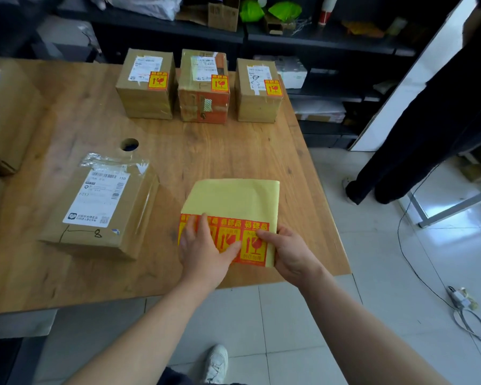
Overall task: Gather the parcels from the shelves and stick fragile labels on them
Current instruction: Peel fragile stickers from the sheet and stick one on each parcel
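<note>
A yellow label sheet (pixel 233 198) lies near the table's front right edge, with a row of red-and-yellow fragile labels (pixel 254 247) along its near side. My left hand (pixel 203 248) presses flat on the labels at the left. My right hand (pixel 288 252) pinches the rightmost label at the sheet's right edge. A flat cardboard parcel (pixel 103 207) with a white shipping label and no fragile label lies to the left. Three upright parcels (pixel 146 84) (pixel 204 87) (pixel 258 91) stand in a row at the back, each bearing a fragile label.
The wooden table (pixel 233 151) has a round cable hole (pixel 129 145). A large cardboard box (pixel 6 115) sits at the far left. Dark shelves (pixel 317 40) with goods stand behind. A person in dark trousers (pixel 417 145) stands at the right; cables (pixel 467 315) lie on the floor.
</note>
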Demonstrator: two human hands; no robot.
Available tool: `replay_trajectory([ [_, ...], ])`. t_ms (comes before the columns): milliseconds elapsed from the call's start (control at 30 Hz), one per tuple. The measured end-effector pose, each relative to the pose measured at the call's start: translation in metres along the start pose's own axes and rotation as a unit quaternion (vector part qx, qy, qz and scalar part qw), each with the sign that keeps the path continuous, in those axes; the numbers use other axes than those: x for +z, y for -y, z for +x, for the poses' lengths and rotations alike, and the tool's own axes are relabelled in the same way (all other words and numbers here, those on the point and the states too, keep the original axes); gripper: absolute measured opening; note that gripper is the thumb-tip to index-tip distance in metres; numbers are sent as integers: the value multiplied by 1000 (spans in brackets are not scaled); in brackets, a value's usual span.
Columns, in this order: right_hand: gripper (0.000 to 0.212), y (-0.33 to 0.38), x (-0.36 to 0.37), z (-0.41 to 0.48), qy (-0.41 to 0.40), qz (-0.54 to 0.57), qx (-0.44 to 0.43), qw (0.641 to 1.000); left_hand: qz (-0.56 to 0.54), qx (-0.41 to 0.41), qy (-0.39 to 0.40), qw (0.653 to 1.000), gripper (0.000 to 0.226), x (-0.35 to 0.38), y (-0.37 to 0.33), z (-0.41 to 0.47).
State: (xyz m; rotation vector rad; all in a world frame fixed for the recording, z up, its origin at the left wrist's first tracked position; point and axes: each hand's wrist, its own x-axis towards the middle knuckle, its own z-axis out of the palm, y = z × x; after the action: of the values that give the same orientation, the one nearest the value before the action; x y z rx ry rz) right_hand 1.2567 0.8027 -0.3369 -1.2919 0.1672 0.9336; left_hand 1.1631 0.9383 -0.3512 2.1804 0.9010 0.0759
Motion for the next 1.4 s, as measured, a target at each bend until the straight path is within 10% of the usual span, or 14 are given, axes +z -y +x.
replay_trajectory([
  [433, 28, -11, 30, -2, -6, 82, -35, 996, -452, -82, 40, 888, 34, -13, -8, -6],
  [900, 40, -3, 30, -11, -79, -94, -87, 989, -217, 0, 65, 974, 11, -34, 1, -4],
  [1067, 101, -7, 33, -17, -243, -384, -250, 855, -344, -37, 44, 937, 17, -41, -7, -10],
  [1200, 54, -12, 33, -20, -197, -557, -386, 708, -409, -36, 85, 908, 27, -44, -12, -18],
  [1400, 39, -11, 38, -23, -108, -573, -375, 721, -446, -39, 154, 881, 30, -47, -9, -22],
])
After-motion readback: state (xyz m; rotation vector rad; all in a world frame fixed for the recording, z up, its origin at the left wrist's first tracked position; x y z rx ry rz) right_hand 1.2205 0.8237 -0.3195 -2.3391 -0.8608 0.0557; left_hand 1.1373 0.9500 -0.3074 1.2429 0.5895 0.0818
